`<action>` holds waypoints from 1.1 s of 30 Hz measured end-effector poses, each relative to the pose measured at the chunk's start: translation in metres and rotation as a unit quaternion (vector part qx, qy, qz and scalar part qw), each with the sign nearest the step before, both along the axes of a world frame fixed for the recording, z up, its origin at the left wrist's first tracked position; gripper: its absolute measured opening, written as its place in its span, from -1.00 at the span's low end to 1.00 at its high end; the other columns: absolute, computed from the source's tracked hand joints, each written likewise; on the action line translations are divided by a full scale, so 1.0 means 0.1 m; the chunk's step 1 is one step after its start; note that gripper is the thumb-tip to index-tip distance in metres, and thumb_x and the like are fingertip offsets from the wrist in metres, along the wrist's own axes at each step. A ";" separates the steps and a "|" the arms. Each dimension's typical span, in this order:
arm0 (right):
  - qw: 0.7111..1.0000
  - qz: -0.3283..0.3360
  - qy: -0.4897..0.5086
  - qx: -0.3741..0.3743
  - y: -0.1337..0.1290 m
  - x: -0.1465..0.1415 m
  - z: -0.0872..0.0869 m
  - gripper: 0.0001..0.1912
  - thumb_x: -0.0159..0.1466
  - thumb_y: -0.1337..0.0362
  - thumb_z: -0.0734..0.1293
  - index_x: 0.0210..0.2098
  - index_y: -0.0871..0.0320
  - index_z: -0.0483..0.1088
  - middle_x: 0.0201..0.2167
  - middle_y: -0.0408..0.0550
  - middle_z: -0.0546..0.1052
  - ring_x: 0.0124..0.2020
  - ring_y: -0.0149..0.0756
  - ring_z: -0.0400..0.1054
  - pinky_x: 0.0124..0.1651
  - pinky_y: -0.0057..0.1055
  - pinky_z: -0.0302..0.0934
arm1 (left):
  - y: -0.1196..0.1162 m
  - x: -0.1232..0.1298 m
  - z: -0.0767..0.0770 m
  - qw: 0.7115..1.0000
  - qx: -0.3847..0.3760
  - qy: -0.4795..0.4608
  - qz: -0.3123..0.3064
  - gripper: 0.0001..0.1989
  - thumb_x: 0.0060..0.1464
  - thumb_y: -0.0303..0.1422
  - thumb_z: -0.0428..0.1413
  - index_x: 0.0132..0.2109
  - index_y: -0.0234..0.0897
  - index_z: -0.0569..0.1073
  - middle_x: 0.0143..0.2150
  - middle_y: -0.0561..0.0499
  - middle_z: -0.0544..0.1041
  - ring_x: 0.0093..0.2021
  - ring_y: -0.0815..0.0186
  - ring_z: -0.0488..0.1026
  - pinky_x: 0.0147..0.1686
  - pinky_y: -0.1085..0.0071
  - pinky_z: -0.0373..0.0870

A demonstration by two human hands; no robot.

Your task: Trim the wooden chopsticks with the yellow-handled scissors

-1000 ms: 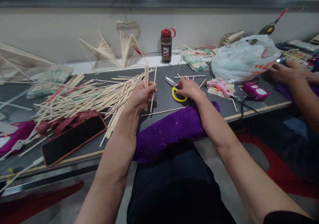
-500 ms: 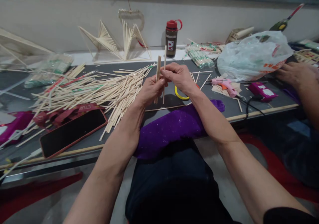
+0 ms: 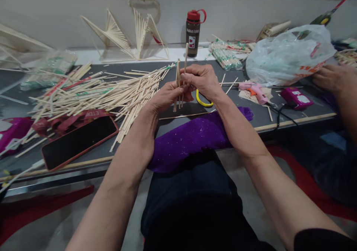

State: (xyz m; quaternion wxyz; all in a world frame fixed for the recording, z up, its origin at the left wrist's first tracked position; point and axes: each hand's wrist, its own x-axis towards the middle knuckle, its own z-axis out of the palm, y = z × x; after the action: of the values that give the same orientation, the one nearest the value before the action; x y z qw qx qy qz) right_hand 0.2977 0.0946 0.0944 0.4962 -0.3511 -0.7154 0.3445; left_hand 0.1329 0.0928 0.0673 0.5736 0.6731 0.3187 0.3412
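Above the dark tabletop, my left hand [image 3: 167,94] is closed around a small upright bundle of thin wooden sticks [image 3: 177,72]. My right hand [image 3: 201,79] pinches a single wooden stick [image 3: 186,55] between thumb and fingers, right beside the bundle and rising higher than it. The fingers of both hands nearly meet, so the middles of the sticks are hidden. To the left spreads a large loose pile of the same kind of sticks [image 3: 134,91]. A yellow ring-shaped handle [image 3: 203,101] shows just under my right hand.
A purple cloth [image 3: 189,141] lies along the table's front edge. Nearby are a phone [image 3: 80,141], a pink glue gun [image 3: 258,93], a bottle [image 3: 193,35], a plastic bag [image 3: 290,55] and stick structures [image 3: 111,35]. Another person's hand [image 3: 333,78] is at the right.
The single stick in my right hand has come closer to the bundle, and its lower end is higher. Sticks in the left hand's bundle are slightly fanned. The view has shifted a little.
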 end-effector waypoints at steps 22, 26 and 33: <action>0.990 0.012 -0.129 0.064 -0.04 -0.05 0.03 -0.81 0.26 0.25 0.29 -0.47 0.13 0.41 -0.40 -0.19 0.40 -0.25 -0.39 0.29 -0.08 -0.40 0.21 | 0.00 -0.08 0.03 0.996 -0.023 0.071 -0.054 -0.75 0.10 -0.24 0.17 -0.23 -0.38 0.54 -0.29 -0.15 0.62 -0.25 0.20 0.59 -0.11 0.22 0.51; 0.991 0.023 -0.118 0.061 -0.05 -0.04 0.01 -0.81 0.26 0.23 0.29 -0.46 0.14 0.42 -0.40 -0.19 0.40 -0.27 -0.40 0.29 -0.11 -0.42 0.19 | 0.00 -0.08 0.04 0.995 -0.039 0.060 -0.071 -0.71 0.07 -0.19 0.21 -0.29 -0.39 0.54 -0.30 -0.18 0.62 -0.24 0.19 0.59 -0.08 0.21 0.50; 0.992 0.062 -0.051 0.101 0.04 -0.04 -0.10 -0.77 0.23 0.17 0.30 -0.44 0.20 0.44 -0.45 -0.19 0.37 -0.38 -0.46 0.22 -0.25 -0.45 0.15 | 0.06 -0.09 -0.07 0.989 -0.097 -0.023 -0.107 -0.57 -0.10 -0.08 0.34 -0.26 -0.40 0.56 -0.35 -0.14 0.62 -0.32 0.21 0.59 -0.17 0.26 0.52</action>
State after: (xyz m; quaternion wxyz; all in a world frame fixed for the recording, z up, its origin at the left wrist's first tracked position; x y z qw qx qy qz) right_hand 0.2934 0.0982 0.0841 0.4694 -0.2716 -0.7913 0.2823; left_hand 0.1235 0.0987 0.0602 0.6766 0.6365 0.2630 0.2604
